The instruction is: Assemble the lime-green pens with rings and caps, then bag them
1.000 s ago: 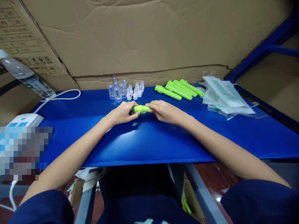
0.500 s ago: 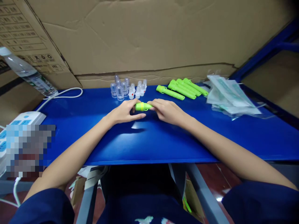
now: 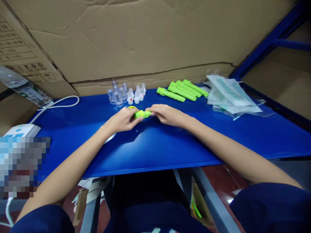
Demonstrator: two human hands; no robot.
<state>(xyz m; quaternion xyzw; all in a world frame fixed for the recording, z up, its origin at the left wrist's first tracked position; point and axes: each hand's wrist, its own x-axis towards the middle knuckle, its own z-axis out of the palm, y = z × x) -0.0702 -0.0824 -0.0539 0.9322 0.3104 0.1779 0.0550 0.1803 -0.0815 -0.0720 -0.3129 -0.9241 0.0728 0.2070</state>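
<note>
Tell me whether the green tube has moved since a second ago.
No. The green tube sits just in front of the clear vials, as before; only the camera shifted.

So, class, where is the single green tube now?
The green tube is centre of the head view, held between left hand and right hand, just nearer than the clear vials.

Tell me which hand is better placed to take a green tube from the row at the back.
Right, probably. The right hand sits nearer the green tubes, which lie behind it and to its right; the left hand would have to cross over. Both hands grip one green piece.
</note>
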